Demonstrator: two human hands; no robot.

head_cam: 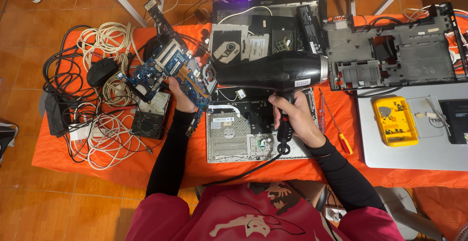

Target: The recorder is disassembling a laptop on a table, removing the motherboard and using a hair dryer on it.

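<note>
The right hand [297, 116] is wrapped tight round the handle of a black hair dryer [270, 70], held level above the counter [63, 148] so that its nozzle faces the blue circuit board [163, 70]. The left hand [181, 97] pinches that board by its lower edge and lifts it, tilted, clear of the opened laptop base [234, 134] beneath, seemingly so the air stream reaches it. Off to the right, on a silver laptop lid [414, 158], sits a yellow parts tray [396, 120] with small bits in its compartments, too small to tell apart.
</note>
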